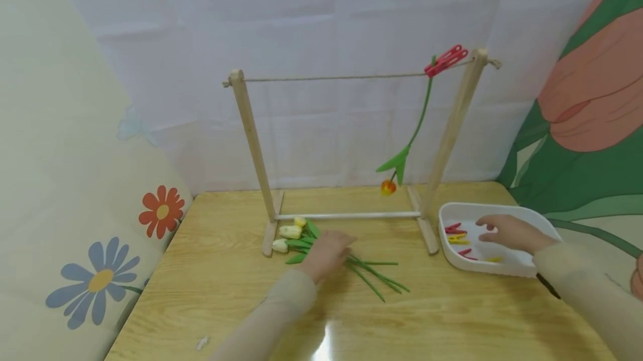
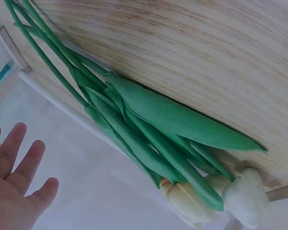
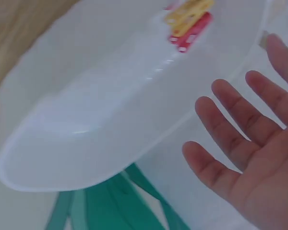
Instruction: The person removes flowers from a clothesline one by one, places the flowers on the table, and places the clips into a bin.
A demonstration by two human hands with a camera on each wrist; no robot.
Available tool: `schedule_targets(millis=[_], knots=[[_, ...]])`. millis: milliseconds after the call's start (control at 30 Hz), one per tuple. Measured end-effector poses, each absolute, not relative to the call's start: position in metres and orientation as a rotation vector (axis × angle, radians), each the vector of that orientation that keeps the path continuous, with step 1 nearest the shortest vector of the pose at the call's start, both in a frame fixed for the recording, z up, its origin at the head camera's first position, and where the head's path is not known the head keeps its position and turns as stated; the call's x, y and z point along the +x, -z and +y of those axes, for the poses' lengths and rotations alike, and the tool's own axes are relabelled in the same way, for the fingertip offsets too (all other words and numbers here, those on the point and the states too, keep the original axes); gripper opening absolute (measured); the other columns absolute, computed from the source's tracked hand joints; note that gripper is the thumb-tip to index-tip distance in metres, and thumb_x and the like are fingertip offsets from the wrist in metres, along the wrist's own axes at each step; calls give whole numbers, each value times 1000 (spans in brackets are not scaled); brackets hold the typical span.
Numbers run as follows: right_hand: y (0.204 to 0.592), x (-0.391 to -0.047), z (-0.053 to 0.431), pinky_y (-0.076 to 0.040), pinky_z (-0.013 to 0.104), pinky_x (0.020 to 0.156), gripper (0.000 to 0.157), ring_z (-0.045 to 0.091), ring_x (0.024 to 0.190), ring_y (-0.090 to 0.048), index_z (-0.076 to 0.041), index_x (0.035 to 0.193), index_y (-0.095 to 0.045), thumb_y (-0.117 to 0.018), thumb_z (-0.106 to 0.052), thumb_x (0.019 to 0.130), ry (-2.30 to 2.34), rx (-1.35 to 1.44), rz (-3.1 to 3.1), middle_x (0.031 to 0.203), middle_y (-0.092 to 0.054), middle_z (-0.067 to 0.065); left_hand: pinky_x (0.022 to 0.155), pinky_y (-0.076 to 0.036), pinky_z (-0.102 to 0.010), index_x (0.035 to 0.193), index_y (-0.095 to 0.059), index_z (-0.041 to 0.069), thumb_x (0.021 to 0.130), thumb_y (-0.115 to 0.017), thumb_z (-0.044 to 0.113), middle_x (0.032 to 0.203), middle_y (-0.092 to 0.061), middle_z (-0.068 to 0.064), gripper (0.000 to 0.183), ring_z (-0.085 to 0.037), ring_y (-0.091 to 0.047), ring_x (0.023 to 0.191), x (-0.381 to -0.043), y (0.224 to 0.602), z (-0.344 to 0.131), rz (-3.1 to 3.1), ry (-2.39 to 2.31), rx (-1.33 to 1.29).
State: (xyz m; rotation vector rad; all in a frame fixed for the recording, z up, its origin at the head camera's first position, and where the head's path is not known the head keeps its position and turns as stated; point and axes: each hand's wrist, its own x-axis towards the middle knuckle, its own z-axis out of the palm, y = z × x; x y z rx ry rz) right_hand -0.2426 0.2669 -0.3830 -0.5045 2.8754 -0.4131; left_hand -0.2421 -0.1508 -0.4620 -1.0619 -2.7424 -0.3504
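Over a bunch of cream tulips (image 1: pixel 290 232) lying on the table, my left hand (image 1: pixel 326 252) hovers with fingers extended, holding nothing. The left wrist view shows the green tulip leaves (image 2: pixel 182 120) close up, with that hand's spread fingers (image 2: pixel 31 160) off to the side. My right hand (image 1: pixel 512 232) reaches over a white plastic basin (image 1: pixel 534 213). Its fingers (image 3: pixel 235 115) are loosely spread and hold nothing. Red clothespins (image 1: pixel 454 229) and yellow clothespins (image 1: pixel 457 240) lie at the basin's left end.
A wooden rack (image 1: pixel 251 132) stands behind the bunch with a rope (image 1: pixel 326 77) strung across its top. Near its right post, an orange-yellow tulip (image 1: pixel 388 187) hangs upside down from a red clothespin (image 1: pixel 447 61). A small white scrap (image 1: pixel 202 343) lies on the table's front left.
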Motion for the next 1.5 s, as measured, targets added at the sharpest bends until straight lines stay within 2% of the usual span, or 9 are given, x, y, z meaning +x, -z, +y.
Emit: schedule_targets(millis=[233,433,767,1067,1167,1233,1300,1500], knots=[[355,-236,247,-47,59,84,30,48,101,-57,12,109,-63,-69,-10,89,428,-700,3167,106,-63,29,99,-47,-42,126,-63,7,96,-62,12,118,-68,-7,31,-24,-63,109,-236,444,-151,-2688,410,-1043],[323,-231,229,-45,61,83,27,49,100,-54,11,107,-64,-72,-2,84,473,-855,3369,107,-60,31,96,-50,-40,122,-64,2,94,-63,8,115,-68,-12,29,-27,-64,106,-233,428,-150,-2578,563,-1023],[287,-228,214,-43,58,82,31,47,99,-53,10,106,-64,-75,6,78,576,-1025,3480,106,-59,31,96,-49,-39,127,-62,5,96,-59,8,117,-68,-9,32,-25,-63,107,-233,416,-147,-2539,622,-993],[261,-230,199,-38,61,86,29,49,104,-49,10,110,-62,-71,-7,88,695,-1186,3589,110,-59,31,103,-44,-44,130,-57,-2,101,-51,13,129,-61,-16,33,-32,-56,119,-227,392,-141,-2618,1048,-886],[253,-231,191,-37,62,87,48,50,104,-48,11,111,-61,-59,-35,97,731,-1279,3616,110,-58,31,104,-43,-43,132,-56,-1,102,-50,16,131,-59,-15,35,-31,-55,121,-228,382,-138,-2636,1132,-835],[250,-233,187,-36,62,88,67,51,104,-48,13,111,-60,-48,-52,98,723,-1349,3631,110,-57,32,105,-42,-43,133,-54,-1,103,-50,18,133,-58,-14,36,-30,-53,123,-229,376,-135,-2650,1156,-821],[248,-235,183,-36,62,88,80,51,102,-48,14,111,-59,-39,-61,96,703,-1415,3646,110,-57,34,106,-41,-42,135,-54,0,103,-50,19,135,-57,-12,37,-29,-52,125,-230,370,-133,-2659,1154,-816],[240,-240,175,-36,62,92,77,52,105,-48,16,113,-57,-41,-58,98,675,-1476,3684,113,-56,35,108,-39,-40,138,-51,4,103,-49,21,138,-55,-10,39,-26,-51,127,-234,350,-128,-2670,1050,-855]])
